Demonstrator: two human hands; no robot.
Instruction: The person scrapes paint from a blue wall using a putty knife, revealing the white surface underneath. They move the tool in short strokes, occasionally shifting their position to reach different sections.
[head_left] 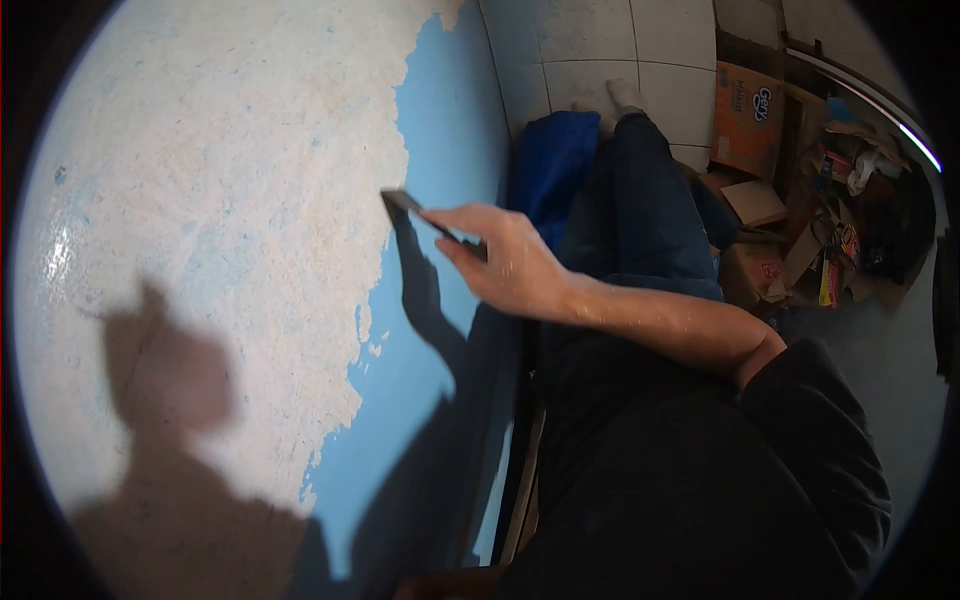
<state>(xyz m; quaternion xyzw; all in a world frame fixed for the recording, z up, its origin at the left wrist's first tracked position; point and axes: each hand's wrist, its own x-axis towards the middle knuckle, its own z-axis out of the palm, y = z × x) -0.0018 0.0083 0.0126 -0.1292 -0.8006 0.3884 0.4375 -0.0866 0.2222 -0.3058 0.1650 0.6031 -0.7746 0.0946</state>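
My right hand point(515, 262) is closed around a scraper point(398, 203) with a flat, dark blade. The blade's edge lies at the wall, right by the ragged border between the blue paint point(450, 130) and the pale, bared wall surface point(250, 150). Small whitish flecks dot my right hand and forearm. At the bottom edge, in deep shadow, a small part of my left hand point(445, 583) shows low beside the wall; its fingers are hidden.
A blue bag-like thing point(553, 170) lies between the wall and my legs point(640, 210). Beyond is a white tiled surface point(590, 90). To the right stand an orange carton point(747, 120), opened cardboard boxes point(755, 270) and mixed scraps. Shadows of my head and arm fall on the wall.
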